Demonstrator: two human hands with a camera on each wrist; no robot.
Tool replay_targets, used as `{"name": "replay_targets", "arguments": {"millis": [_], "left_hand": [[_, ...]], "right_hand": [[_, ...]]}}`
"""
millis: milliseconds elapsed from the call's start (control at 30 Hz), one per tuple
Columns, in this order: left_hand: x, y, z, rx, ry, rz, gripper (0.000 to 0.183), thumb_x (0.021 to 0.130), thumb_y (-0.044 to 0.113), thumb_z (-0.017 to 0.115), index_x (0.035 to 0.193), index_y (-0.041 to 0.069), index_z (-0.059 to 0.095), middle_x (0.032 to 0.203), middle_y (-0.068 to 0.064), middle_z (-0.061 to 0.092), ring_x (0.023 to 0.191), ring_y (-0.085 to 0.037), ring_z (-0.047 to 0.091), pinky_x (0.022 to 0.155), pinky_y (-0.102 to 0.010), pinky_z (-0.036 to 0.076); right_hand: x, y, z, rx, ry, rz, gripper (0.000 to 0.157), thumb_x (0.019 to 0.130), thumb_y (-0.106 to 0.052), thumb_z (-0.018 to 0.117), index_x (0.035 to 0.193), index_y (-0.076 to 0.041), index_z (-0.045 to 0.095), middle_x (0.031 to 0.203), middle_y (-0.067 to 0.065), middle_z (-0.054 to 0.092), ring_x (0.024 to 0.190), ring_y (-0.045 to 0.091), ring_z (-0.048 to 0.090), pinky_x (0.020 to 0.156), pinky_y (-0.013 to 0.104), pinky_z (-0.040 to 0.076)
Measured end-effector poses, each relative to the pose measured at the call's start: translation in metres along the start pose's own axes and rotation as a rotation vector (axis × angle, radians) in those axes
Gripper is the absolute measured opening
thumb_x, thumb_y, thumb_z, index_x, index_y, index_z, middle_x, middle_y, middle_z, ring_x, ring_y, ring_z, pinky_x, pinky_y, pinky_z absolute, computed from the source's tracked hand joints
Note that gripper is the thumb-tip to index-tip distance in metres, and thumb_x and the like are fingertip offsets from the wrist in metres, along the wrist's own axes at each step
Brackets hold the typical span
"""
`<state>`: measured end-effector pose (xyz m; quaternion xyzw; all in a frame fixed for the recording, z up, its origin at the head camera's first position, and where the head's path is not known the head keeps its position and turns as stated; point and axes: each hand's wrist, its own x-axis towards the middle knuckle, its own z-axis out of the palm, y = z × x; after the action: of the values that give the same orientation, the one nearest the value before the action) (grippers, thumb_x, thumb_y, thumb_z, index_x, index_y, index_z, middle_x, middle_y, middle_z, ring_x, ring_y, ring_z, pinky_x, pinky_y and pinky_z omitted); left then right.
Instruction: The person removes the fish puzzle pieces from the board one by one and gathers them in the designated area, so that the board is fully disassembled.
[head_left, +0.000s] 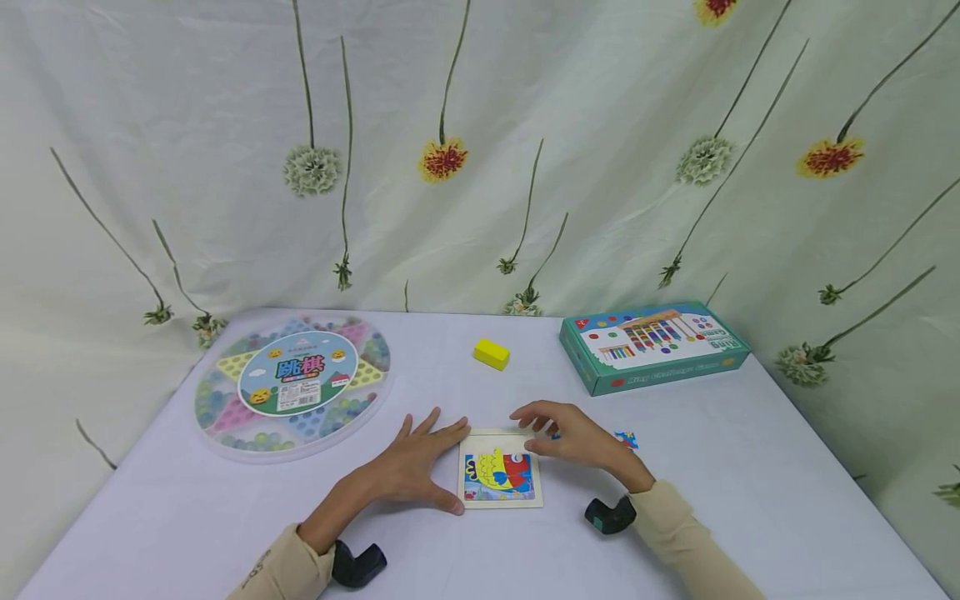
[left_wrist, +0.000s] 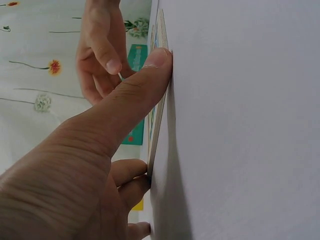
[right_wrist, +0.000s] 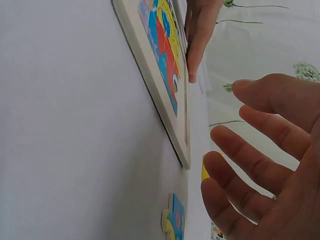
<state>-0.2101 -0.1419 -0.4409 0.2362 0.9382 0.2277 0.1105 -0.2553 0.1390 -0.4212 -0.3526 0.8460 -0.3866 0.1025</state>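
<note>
- White cover on the bench [head_left: 427,567], nice and plain, so small bright bits stand out.
- Nearest: 2 beige sleeves [head_left: 281,567], pushed back off the wrists, plus a black gadget [head_left: 360,567] at each wrist, probably there to watch that hand.
- Left hand [head_left: 416,467] is spread wide along the left side of a wooden puzzle frame [head_left: 501,504], thumb at the near corner, index finger up by the far corner. Not wrapped round it; my read is it's bracing the frame against sliding.
- Frame sits between the 2 hands. Fish picture [head_left: 498,477] fills the nearer part, bare wood shows beyond.
- Right hand [head_left: 570,433] hovers at the frame's far right corner, fingers loosely bent, roomy gap to the thumb, nothing visibly gripped.
- Puzzle piece [head_left: 626,439] lies just past it, likely kept within easy reach. Blue scrap [head_left: 555,435] peeks out under the hand; can't tell if that's a 2nd piece.
- Farther back: yellow block [head_left: 491,354], then round marble game [head_left: 300,373] left and green box [head_left: 652,346] right, maybe parked clear of the elbows.
- Behind it all, flowery cloth [head_left: 615,100] as backdrop.
</note>
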Motion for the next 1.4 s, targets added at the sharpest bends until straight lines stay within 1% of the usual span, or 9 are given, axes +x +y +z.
{"name": "replay_targets", "arguments": {"millis": [133, 367, 633, 733, 1000, 1200, 1400], "left_hand": [[0.000, 0.000, 0.000, -0.002, -0.003, -0.002, 0.105, 0.062, 0.058, 0.081, 0.148, 0.017, 0.038, 0.155, 0.003, 0.032, 0.147, -0.034, 0.005, 0.113, -0.062, -0.006], [0.000, 0.000, -0.001, -0.004, -0.004, 0.004, 0.105, 0.062, 0.057, 0.082, 0.148, 0.017, 0.038, 0.155, 0.002, 0.032, 0.147, -0.035, 0.005, 0.113, -0.063, -0.006], [-0.001, -0.001, -0.002, -0.006, -0.004, 0.018, 0.106, 0.062, 0.060, 0.080, 0.148, 0.015, 0.038, 0.156, 0.002, 0.031, 0.147, -0.036, 0.005, 0.112, -0.064, -0.006], [-0.001, -0.001, -0.002, -0.005, -0.003, 0.017, 0.106, 0.062, 0.061, 0.080, 0.148, 0.015, 0.038, 0.156, 0.002, 0.031, 0.147, -0.036, 0.004, 0.112, -0.064, -0.006], [-0.001, -0.001, -0.002, 0.008, -0.004, 0.014, 0.106, 0.062, 0.060, 0.080, 0.148, 0.016, 0.037, 0.156, 0.002, 0.030, 0.147, -0.036, 0.005, 0.113, -0.064, -0.005], [-0.001, 0.000, -0.002, 0.006, -0.008, 0.011, 0.106, 0.063, 0.060, 0.080, 0.149, 0.016, 0.037, 0.156, 0.002, 0.031, 0.147, -0.036, 0.005, 0.112, -0.064, -0.005], [-0.001, 0.001, -0.003, 0.001, -0.008, 0.010, 0.105, 0.063, 0.059, 0.081, 0.149, 0.016, 0.037, 0.156, 0.003, 0.030, 0.147, -0.035, 0.005, 0.113, -0.063, -0.006]], "right_hand": [[0.004, -0.001, 0.007, -0.003, -0.023, -0.004, 0.038, 0.088, -0.014, 0.067, 0.125, -0.008, 0.060, 0.110, 0.006, 0.065, 0.097, 0.023, 0.057, 0.083, 0.033, 0.050], [0.011, -0.009, 0.017, 0.035, -0.067, 0.043, 0.037, 0.088, -0.014, 0.069, 0.124, -0.010, 0.062, 0.107, 0.003, 0.064, 0.095, 0.018, 0.056, 0.083, 0.029, 0.049], [0.017, -0.011, 0.026, 0.031, -0.118, 0.035, 0.033, 0.089, -0.011, 0.067, 0.122, -0.009, 0.064, 0.105, -0.001, 0.065, 0.096, 0.015, 0.055, 0.086, 0.024, 0.047], [0.020, -0.012, 0.028, 0.026, -0.130, 0.027, 0.032, 0.089, -0.010, 0.066, 0.120, -0.008, 0.065, 0.105, 0.000, 0.065, 0.096, 0.016, 0.055, 0.087, 0.024, 0.047], [0.023, -0.013, 0.032, -0.018, -0.151, 0.029, 0.025, 0.088, -0.008, 0.068, 0.113, -0.011, 0.070, 0.104, -0.003, 0.062, 0.098, 0.014, 0.054, 0.087, 0.024, 0.047], [0.023, -0.013, 0.034, -0.054, -0.152, 0.036, 0.022, 0.088, -0.008, 0.067, 0.110, -0.012, 0.072, 0.105, -0.004, 0.059, 0.099, 0.013, 0.053, 0.087, 0.024, 0.047], [0.023, -0.015, 0.034, -0.062, -0.149, 0.037, 0.021, 0.088, -0.007, 0.067, 0.108, -0.013, 0.072, 0.104, -0.005, 0.058, 0.099, 0.013, 0.052, 0.086, 0.024, 0.047]]}}
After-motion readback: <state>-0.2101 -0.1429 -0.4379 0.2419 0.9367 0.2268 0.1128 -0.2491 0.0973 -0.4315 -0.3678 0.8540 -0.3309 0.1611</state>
